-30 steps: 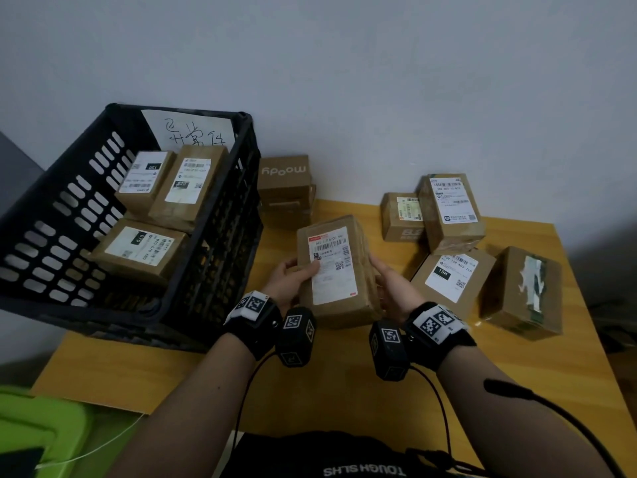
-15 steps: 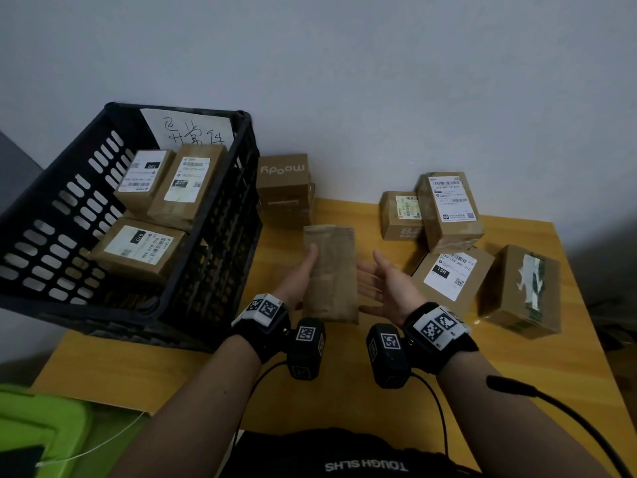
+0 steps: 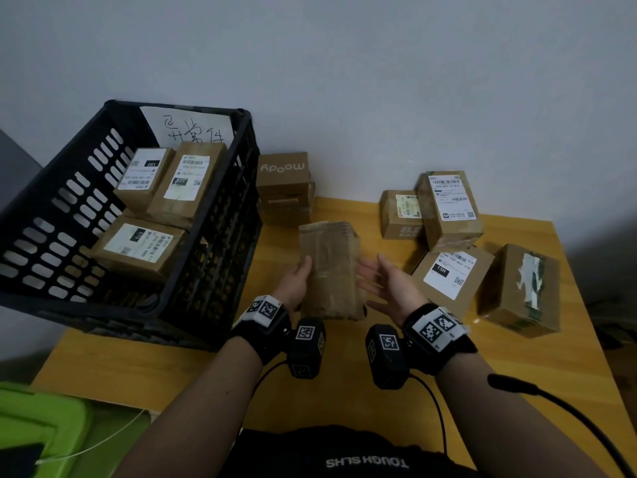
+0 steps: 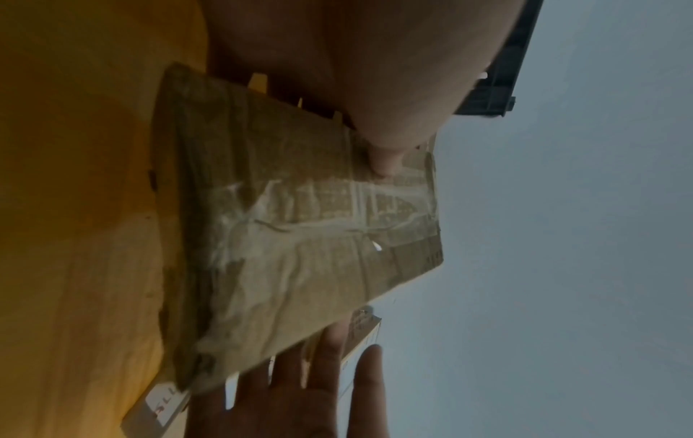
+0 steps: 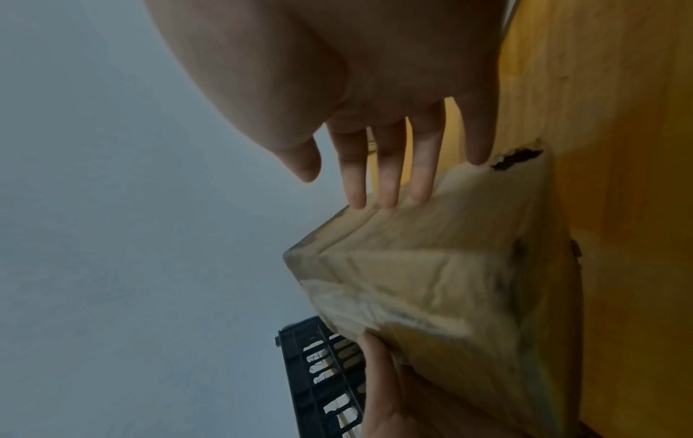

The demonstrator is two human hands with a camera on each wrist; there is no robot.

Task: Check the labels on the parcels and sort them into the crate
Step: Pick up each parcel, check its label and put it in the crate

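A brown taped parcel (image 3: 329, 267) is held above the table with a plain side up, its label out of sight. My left hand (image 3: 298, 282) grips its left edge, thumb (image 4: 382, 160) pressed on the taped face (image 4: 300, 237). My right hand (image 3: 387, 286) is open beside the parcel's right edge, its straight fingers (image 5: 390, 177) touching the parcel (image 5: 431, 281). The black slotted crate (image 3: 246, 160) stands tilted at the left and holds three labelled parcels (image 3: 138, 246) plus a handwritten paper sign (image 3: 193, 129).
More parcels lie on the yellow table (image 3: 517, 367): a "moody" box (image 3: 282, 174) by the crate, a small box (image 3: 401, 215), a tall labelled box (image 3: 450, 205), a "15H" box (image 3: 448, 276) and a torn-tape box (image 3: 520, 291). A green item (image 3: 31, 426) sits low left.
The parcel has been turned from label side up to a plain side up. My right hand has let go of it and opened; the left hand still holds it.
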